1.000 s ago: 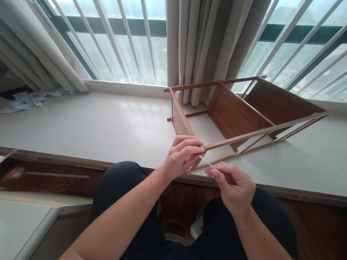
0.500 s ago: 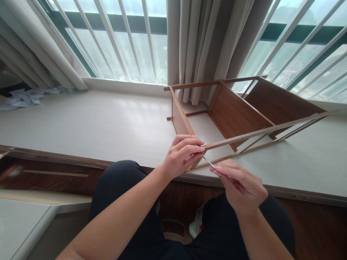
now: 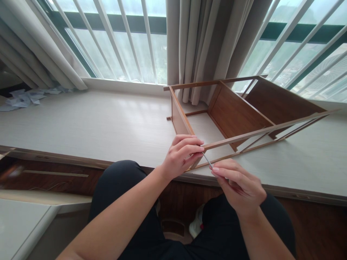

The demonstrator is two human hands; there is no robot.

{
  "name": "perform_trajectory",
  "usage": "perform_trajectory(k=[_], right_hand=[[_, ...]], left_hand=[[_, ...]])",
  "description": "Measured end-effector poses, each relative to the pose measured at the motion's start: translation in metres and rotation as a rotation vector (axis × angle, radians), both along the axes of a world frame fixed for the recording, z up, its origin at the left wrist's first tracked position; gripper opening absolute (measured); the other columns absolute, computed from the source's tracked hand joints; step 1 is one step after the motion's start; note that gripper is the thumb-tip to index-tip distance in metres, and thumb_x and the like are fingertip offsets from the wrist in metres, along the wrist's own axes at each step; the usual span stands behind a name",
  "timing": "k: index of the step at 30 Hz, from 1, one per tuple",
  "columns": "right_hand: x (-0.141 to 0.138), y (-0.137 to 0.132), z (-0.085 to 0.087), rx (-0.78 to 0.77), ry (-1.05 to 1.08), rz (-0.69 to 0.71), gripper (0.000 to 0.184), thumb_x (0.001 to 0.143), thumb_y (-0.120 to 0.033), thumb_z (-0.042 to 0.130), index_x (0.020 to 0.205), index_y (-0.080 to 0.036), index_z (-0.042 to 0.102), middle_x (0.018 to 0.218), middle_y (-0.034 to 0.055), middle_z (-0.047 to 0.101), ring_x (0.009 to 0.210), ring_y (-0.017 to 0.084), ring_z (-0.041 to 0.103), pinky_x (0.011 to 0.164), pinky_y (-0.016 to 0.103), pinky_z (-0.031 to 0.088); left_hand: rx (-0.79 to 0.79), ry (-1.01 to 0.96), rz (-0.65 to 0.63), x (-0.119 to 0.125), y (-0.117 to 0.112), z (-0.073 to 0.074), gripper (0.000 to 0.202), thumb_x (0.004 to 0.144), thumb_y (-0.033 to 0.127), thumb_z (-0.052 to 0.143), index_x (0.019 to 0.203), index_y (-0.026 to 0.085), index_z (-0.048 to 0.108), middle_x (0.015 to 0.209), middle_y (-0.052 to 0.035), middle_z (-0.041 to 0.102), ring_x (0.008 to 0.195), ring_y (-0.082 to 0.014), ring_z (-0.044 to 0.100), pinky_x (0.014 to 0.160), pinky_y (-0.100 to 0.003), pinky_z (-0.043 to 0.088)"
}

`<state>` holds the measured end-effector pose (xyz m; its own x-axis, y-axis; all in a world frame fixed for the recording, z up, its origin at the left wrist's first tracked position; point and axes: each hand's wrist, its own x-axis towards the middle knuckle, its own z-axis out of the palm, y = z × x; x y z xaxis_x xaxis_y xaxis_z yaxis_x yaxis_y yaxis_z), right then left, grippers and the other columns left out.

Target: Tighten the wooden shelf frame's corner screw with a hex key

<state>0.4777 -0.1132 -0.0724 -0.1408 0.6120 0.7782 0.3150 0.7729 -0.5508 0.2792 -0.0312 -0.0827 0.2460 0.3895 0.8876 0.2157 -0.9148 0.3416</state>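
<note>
I had the right hand (image 3: 240, 187) pinching the rod (image 3: 207, 160), turned since a second before; the left hand (image 3: 177, 159) stayed closed on the rack (image 3: 241, 113) near the ledge's (image 3: 108, 119) front edge.

Bright barred windows (image 3: 143, 54) flank a beige curtain (image 3: 187, 43) above a pale ledge (image 3: 108, 119).

Bare hands (image 3: 180, 159) and sleeveless forearms (image 3: 127, 213); plain black trousers (image 3: 116, 195), smooth over both knees; white footwear (image 3: 195, 226) bearing a small red mark (image 3: 202, 226).
</note>
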Motion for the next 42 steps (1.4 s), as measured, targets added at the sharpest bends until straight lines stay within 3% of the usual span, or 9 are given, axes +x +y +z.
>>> perform_trajectory(k=[18,21,24,29,33,39,42], right_hand=[[-0.004,0.002,0.001,-0.025,-0.044,0.024,0.044,0.082,0.008,0.07,0.114,-0.022,0.074,0.095,0.0066,0.078,0.09,0.023,0.073,0.075,0.038,0.062],[-0.007,-0.002,-0.004,-0.107,0.014,-0.025,0.037,0.085,0.002,0.071,0.113,-0.022,0.074,0.097,0.0072,0.08,0.087,0.022,0.076,0.074,0.035,0.065],[-0.014,-0.007,-0.011,-0.284,0.163,-0.045,0.024,0.09,-0.006,0.071,0.108,-0.021,0.072,0.096,0.0074,0.081,0.084,0.022,0.079,0.077,0.035,0.068],[-0.031,-0.013,-0.014,-0.482,0.43,0.142,0.017,0.098,-0.012,0.063,0.112,-0.022,0.059,0.091,0.0056,0.082,0.081,0.021,0.08,0.071,0.034,0.069],[-0.038,-0.014,-0.015,-0.479,0.46,0.177,0.017,0.1,-0.013,0.06,0.113,-0.022,0.056,0.092,0.0067,0.082,0.083,0.021,0.08,0.07,0.034,0.069],[-0.035,-0.014,-0.017,-0.359,0.448,0.099,0.023,0.098,-0.008,0.062,0.114,-0.023,0.055,0.092,0.0045,0.081,0.079,0.019,0.079,0.072,0.035,0.068],[-0.027,-0.011,-0.02,-0.313,0.389,0.088,0.028,0.095,-0.003,0.063,0.114,-0.023,0.057,0.098,0.0054,0.081,0.089,0.021,0.079,0.078,0.038,0.067]], left_hand=[[-0.012,0.005,0.021,0.0,-0.001,0.0,0.019,0.088,0.018,0.076,0.106,0.023,0.069,0.112,-0.005,0.078,0.113,-0.0197,0.067,0.098,-0.041,0.059],[-0.003,-0.003,0.008,0.0,-0.001,0.0,0.023,0.087,0.015,0.077,0.107,0.022,0.069,0.112,-0.006,0.078,0.113,-0.0199,0.066,0.098,-0.04,0.059],[-0.007,0.0,0.01,0.0,-0.001,0.0,0.022,0.087,0.016,0.077,0.106,0.023,0.069,0.112,-0.0058,0.077,0.113,-0.0199,0.067,0.098,-0.04,0.059],[-0.009,0.002,0.015,0.0,-0.001,0.001,0.022,0.087,0.015,0.077,0.106,0.023,0.069,0.112,-0.0057,0.078,0.113,-0.0205,0.067,0.098,-0.041,0.059],[-0.017,0.011,0.021,0.0,-0.001,0.0,0.018,0.089,0.019,0.074,0.106,0.024,0.069,0.113,-0.0049,0.078,0.115,-0.0199,0.067,0.099,-0.04,0.059],[-0.018,-0.008,0.007,0.0,-0.001,-0.001,0.019,0.089,0.017,0.075,0.106,0.024,0.069,0.112,-0.0055,0.078,0.114,-0.0198,0.066,0.099,-0.04,0.058],[-0.008,-0.016,0.001,0.001,0.0,-0.002,0.023,0.086,0.015,0.077,0.106,0.022,0.069,0.112,-0.0062,0.077,0.113,-0.0203,0.066,0.099,-0.041,0.058]])
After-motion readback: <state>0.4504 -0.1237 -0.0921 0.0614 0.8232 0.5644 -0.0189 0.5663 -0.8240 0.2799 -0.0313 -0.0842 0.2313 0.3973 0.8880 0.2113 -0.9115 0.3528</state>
